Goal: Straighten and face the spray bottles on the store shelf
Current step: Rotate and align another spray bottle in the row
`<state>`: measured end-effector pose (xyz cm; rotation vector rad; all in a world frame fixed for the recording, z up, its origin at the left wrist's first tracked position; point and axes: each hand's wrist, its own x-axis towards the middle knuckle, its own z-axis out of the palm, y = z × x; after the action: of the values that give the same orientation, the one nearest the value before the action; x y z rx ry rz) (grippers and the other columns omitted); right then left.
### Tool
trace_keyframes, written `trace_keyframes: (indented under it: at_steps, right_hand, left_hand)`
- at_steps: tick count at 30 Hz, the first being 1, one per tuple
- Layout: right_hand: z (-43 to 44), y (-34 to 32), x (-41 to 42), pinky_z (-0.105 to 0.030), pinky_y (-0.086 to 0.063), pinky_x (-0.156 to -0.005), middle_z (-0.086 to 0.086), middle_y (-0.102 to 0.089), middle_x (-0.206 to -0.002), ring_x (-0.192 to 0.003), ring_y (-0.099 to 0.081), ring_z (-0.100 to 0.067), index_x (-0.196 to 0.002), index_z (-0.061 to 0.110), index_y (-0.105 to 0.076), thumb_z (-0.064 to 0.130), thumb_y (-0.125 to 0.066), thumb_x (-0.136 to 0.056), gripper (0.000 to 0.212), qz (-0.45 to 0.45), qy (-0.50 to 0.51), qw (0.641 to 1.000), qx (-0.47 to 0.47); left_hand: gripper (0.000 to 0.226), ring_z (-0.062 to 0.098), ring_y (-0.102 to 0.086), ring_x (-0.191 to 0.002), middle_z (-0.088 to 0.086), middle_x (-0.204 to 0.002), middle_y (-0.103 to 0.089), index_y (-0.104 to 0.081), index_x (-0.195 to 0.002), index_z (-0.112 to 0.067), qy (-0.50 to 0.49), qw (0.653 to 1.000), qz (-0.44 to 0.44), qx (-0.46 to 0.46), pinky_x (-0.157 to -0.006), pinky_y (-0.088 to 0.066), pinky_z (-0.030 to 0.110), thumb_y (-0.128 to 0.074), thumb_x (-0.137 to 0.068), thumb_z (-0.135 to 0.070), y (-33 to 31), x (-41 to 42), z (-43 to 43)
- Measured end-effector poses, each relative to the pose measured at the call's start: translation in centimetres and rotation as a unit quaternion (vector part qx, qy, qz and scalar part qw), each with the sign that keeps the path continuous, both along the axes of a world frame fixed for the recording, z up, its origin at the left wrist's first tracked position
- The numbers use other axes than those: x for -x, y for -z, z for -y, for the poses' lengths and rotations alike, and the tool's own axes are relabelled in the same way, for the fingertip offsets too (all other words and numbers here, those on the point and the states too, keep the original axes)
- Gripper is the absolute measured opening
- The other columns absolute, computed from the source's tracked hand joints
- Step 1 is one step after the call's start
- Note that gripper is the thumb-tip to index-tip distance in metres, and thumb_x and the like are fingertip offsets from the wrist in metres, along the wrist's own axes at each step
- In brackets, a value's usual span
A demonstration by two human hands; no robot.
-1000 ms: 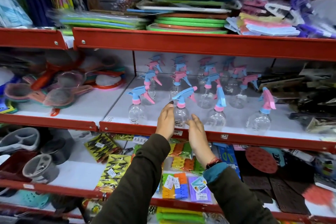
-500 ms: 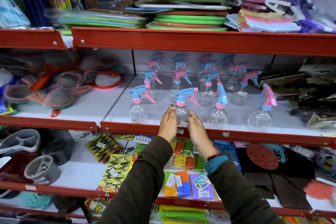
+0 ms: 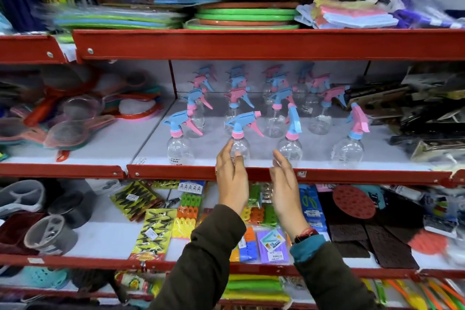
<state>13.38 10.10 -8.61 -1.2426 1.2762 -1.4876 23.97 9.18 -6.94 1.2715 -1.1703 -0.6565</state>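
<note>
Clear spray bottles with pink and blue trigger heads stand in rows on the white middle shelf. The front row holds a left bottle, a second bottle, a third bottle and a right bottle. The first two point their nozzles left; the third and the right one are turned another way. My left hand rests its fingertips and thumb against the second bottle's left side. My right hand is held flat with nothing in it, just in front of the third bottle.
Several more spray bottles stand behind the front row. Strainers lie on the shelf to the left, dark packaged goods to the right. Stacked mats fill the shelf above. Packets of clips hang below.
Both hands were cupped around the second front bottle. The right hand has come off it and shifted right toward the third bottle; the left hand has loosened.
</note>
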Motion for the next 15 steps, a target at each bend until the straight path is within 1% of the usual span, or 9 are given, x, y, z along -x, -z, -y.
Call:
trace_keyframes:
  at_steps: [2, 4, 6, 8, 9, 10, 12, 14, 15]
  right_hand:
    - [-0.9, 0.4, 2.1, -0.033, -0.036, -0.117, 0.006, -0.050, -0.145, -0.133, -0.049, -0.006, -0.129, 0.039, -0.055, 0.026, -0.039, -0.094, 0.041, 0.022, 0.032, 0.999, 0.018]
    - [-1.3, 0.2, 4.4, -0.033, -0.038, -0.116, 0.005, -0.052, -0.142, -0.131, -0.051, -0.007, -0.124, 0.037, -0.059, 0.017, -0.039, -0.097, 0.038, 0.043, 0.054, 0.997, 0.016]
    - [-0.8, -0.3, 6.4, -0.036, -0.038, -0.117, 0.001, -0.052, -0.142, -0.131, -0.051, -0.011, -0.123, 0.035, -0.060, 0.025, -0.041, -0.094, 0.036, 0.049, 0.064, 0.997, 0.001]
    - [0.5, -1.0, 7.9, -0.035, -0.037, -0.114, -0.001, -0.053, -0.137, -0.126, -0.050, -0.014, -0.131, 0.031, -0.058, 0.035, -0.041, -0.087, 0.047, 0.028, 0.059, 0.998, -0.014]
    - [1.3, -1.2, 8.6, -0.035, -0.036, -0.113, -0.003, -0.053, -0.137, -0.124, -0.048, -0.015, -0.137, 0.026, -0.055, 0.036, -0.041, -0.087, 0.053, 0.012, 0.046, 0.999, -0.024]
    - [2.0, -1.6, 9.1, -0.034, -0.034, -0.116, -0.005, -0.052, -0.143, -0.129, -0.047, -0.017, -0.142, 0.021, -0.051, 0.031, -0.041, -0.091, 0.053, -0.010, 0.032, 0.999, -0.036]
    - [3.4, -2.3, 9.5, -0.031, -0.026, -0.121, -0.006, -0.041, -0.158, -0.145, -0.038, -0.017, -0.149, 0.014, -0.043, 0.018, -0.037, -0.100, 0.049, -0.038, -0.003, 0.998, -0.053]
    - [4.4, -2.4, 9.6, -0.028, -0.024, -0.122, -0.007, -0.039, -0.160, -0.149, -0.035, -0.020, -0.150, 0.010, -0.040, 0.014, -0.034, -0.103, 0.048, -0.049, -0.033, 0.996, -0.068]
    - [4.7, -2.4, 9.7, -0.029, -0.024, -0.123, -0.008, -0.040, -0.160, -0.148, -0.036, -0.021, -0.150, 0.009, -0.040, 0.015, -0.034, -0.103, 0.047, -0.052, -0.043, 0.995, -0.072]
  left_hand:
    - [0.040, 0.012, -0.037, -0.135, -0.004, -0.142, -0.044, -0.046, -0.141, -0.021, 0.011, 1.000, -0.004, 0.005, -0.113, -0.026, 0.027, -0.036, -0.102, -0.027, 0.4, 2.2, -1.1]
    - [0.038, 0.011, -0.038, -0.134, -0.001, -0.143, -0.045, -0.048, -0.138, -0.020, 0.028, 1.000, -0.007, 0.004, -0.109, -0.025, 0.021, -0.036, -0.102, -0.026, 0.6, 4.7, -1.8]
    - [0.039, 0.009, -0.038, -0.134, 0.003, -0.147, -0.045, -0.046, -0.140, -0.018, 0.048, 0.999, -0.013, -0.013, -0.110, -0.024, 0.019, -0.037, -0.103, -0.022, 0.5, 6.8, -1.6]
    - [0.043, 0.013, -0.033, -0.141, 0.005, -0.154, -0.038, -0.041, -0.145, -0.016, 0.066, 0.997, -0.013, -0.043, -0.118, -0.021, 0.025, -0.036, -0.103, -0.022, 0.1, 8.6, -0.8]
    - [0.045, 0.015, -0.029, -0.145, 0.005, -0.157, -0.034, -0.037, -0.147, -0.014, 0.070, 0.996, -0.016, -0.061, -0.121, -0.018, 0.028, -0.035, -0.103, -0.023, -0.2, 9.3, -0.3]
    - [0.047, 0.017, -0.026, -0.148, 0.006, -0.159, -0.031, -0.034, -0.149, -0.013, 0.068, 0.994, -0.022, -0.078, -0.122, -0.015, 0.029, -0.035, -0.103, -0.024, -0.4, 10.0, 0.2]
    - [0.050, 0.018, -0.024, -0.149, 0.007, -0.161, -0.028, -0.032, -0.151, -0.011, 0.063, 0.991, -0.042, -0.107, -0.122, -0.015, 0.029, -0.034, -0.103, -0.026, -0.6, 10.8, 1.1]
    - [0.052, 0.018, -0.025, -0.149, 0.007, -0.161, -0.028, -0.031, -0.151, -0.011, 0.056, 0.989, -0.061, -0.124, -0.123, -0.016, 0.032, -0.033, -0.103, -0.029, -0.7, 11.6, 1.5]
    - [0.052, 0.018, -0.025, -0.149, 0.007, -0.161, -0.028, -0.031, -0.151, -0.011, 0.051, 0.989, -0.063, -0.126, -0.124, -0.016, 0.033, -0.032, -0.103, -0.030, -0.7, 11.9, 1.6]
